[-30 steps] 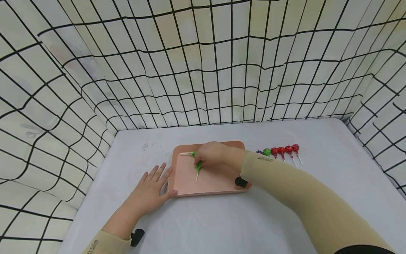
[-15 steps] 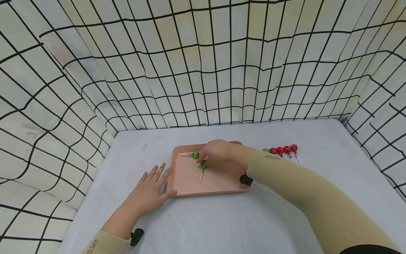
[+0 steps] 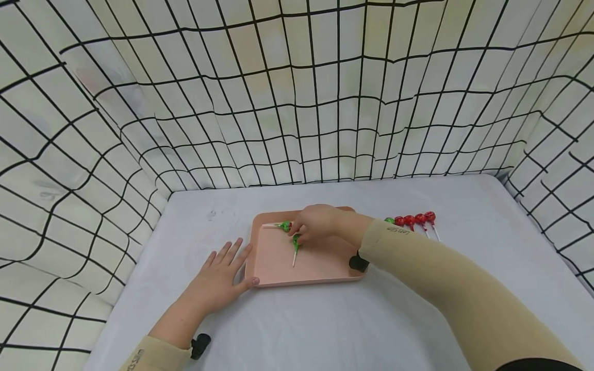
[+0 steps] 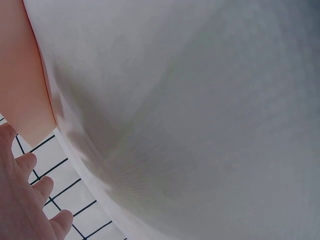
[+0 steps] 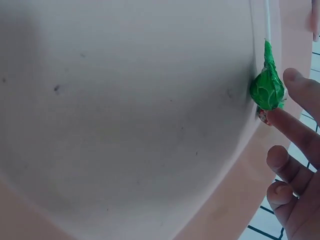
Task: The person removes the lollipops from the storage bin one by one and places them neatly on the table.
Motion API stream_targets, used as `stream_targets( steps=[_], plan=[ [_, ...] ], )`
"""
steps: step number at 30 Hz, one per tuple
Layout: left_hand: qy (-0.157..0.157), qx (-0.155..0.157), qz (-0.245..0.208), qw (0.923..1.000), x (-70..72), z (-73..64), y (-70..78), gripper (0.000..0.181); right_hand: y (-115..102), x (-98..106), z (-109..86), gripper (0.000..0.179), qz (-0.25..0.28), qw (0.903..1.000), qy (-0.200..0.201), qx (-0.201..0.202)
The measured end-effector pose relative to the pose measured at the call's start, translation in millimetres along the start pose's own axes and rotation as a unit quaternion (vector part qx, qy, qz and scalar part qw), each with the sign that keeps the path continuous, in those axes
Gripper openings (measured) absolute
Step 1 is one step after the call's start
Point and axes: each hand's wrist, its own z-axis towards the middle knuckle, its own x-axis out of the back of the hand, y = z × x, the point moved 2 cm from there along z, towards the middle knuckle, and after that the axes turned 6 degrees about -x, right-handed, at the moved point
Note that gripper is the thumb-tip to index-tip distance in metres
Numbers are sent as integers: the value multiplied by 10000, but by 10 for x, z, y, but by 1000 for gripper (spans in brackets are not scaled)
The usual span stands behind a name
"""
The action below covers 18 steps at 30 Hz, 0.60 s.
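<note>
My right hand [image 3: 319, 224] is over a shallow pink tray [image 3: 269, 263], its fingers at the head of a green-wrapped lollipop [image 3: 296, 242]. In the right wrist view the index fingertip touches this lollipop [image 5: 268, 90]; the thumb is close beside it and the other fingers are loosely bent. The stick points toward the tray's near edge. A second green lollipop [image 3: 284, 225] lies near the back left of the tray, its stick pointing left. My left hand [image 3: 224, 281] lies with fingers spread on the table, its thumb at the tray's left front corner.
Several red lollipops [image 3: 419, 218] lie in a row right of the tray. A green one [image 3: 389, 220] at the row's left end is partly hidden by the right sleeve. A white cloth covers the table [image 3: 306, 324]. Black grid netting [image 3: 339, 113] encloses the back and sides.
The right hand and its green lollipop shifted slightly right, then stayed. Its fingers have loosened a little around the lollipop's head. The left hand has not moved.
</note>
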Motion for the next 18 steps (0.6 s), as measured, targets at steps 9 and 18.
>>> stream_targets(
  steps=[9,18],
  plan=[
    [12,6,-16,10000,-17,-6,-1,87,-41,-44,41,29,-190,9998,-36,-26],
    [35,16,-20,10000,-25,-7,-8,89,-53,-81,69,27,-354,9994,-46,43]
  ],
)
